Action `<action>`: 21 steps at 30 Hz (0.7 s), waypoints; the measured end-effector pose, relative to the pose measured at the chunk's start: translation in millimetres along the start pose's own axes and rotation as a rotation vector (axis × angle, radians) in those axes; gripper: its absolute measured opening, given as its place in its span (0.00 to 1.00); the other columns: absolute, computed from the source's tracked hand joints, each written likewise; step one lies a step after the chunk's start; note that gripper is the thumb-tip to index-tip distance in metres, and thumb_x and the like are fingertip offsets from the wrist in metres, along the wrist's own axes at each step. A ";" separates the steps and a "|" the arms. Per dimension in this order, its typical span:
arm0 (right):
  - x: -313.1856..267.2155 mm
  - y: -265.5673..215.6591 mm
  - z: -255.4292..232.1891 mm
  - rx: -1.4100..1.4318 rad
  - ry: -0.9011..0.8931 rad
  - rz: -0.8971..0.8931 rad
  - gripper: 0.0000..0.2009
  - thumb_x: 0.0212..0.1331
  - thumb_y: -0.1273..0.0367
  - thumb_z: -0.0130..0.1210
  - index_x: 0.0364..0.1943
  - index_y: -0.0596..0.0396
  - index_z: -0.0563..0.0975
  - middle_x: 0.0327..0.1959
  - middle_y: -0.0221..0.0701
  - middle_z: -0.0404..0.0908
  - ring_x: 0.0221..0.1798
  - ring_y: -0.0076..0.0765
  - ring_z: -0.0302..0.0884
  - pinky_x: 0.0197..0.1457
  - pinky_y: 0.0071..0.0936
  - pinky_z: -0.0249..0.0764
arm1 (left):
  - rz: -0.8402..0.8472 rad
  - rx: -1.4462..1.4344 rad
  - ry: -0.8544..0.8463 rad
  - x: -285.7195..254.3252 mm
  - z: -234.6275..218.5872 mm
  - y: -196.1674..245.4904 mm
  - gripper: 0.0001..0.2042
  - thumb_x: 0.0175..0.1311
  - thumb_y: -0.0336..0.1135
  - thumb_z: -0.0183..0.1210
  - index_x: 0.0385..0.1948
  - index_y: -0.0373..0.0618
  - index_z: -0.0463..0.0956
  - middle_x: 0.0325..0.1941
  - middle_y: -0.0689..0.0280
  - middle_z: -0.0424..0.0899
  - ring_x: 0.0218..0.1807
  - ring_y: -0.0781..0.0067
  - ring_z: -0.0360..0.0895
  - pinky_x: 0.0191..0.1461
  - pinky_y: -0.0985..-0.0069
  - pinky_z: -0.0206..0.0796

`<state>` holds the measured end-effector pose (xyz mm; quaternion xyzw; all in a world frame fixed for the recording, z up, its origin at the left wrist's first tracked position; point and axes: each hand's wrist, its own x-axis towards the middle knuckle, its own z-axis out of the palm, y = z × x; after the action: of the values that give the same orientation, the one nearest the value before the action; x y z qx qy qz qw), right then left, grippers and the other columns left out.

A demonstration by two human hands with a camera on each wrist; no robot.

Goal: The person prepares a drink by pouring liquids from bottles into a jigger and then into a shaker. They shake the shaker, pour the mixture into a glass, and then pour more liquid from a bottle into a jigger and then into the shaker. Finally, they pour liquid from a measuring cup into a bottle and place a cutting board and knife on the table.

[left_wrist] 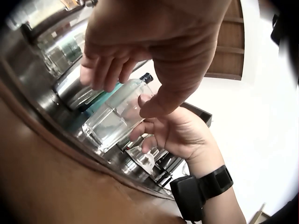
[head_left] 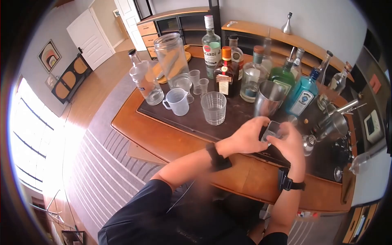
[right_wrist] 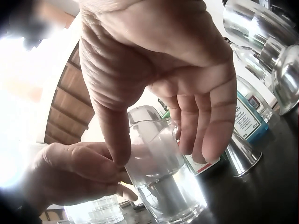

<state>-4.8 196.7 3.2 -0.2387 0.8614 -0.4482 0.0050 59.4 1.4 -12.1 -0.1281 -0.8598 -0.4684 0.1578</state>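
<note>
A clear drinking glass (head_left: 272, 130) is between my two hands near the front of the bar top. In the head view my left hand (head_left: 250, 134) curves round its left side, and my right hand (head_left: 290, 143) holds it from the right. Seen from the left wrist, the left thumb overlaps the side of the glass (left_wrist: 112, 122), with the other fingers bent across from it. The right wrist view has the right thumb along one side of the glass (right_wrist: 161, 168) and fingers behind its far side. A thick clear base shows at its bottom.
Behind the hands stand a metal shaker tin (head_left: 268, 98), a blue bottle (head_left: 302, 100), a green bottle (head_left: 281, 77) and several other bottles. To the left are a ridged glass (head_left: 214, 109), a plastic measuring jug (head_left: 177, 102) and a large jar (head_left: 171, 57). Metal bar tools (head_left: 332, 124) sit right.
</note>
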 end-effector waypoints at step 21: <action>-15.8 -45.3 -5.1 0.437 -0.076 0.057 0.20 0.56 0.69 0.71 0.52 0.60 0.78 0.38 0.30 0.83 0.34 0.19 0.77 0.38 0.19 0.73 | 0.014 -0.006 0.211 -45.2 -78.9 14.7 0.30 0.62 0.34 0.70 0.65 0.41 0.67 0.52 0.57 0.78 0.51 0.66 0.78 0.51 0.71 0.74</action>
<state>26.5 185.2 38.1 -0.2242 0.7495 -0.6146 0.1015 118.3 -60.9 21.8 -0.0843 -0.8361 -0.4809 0.2504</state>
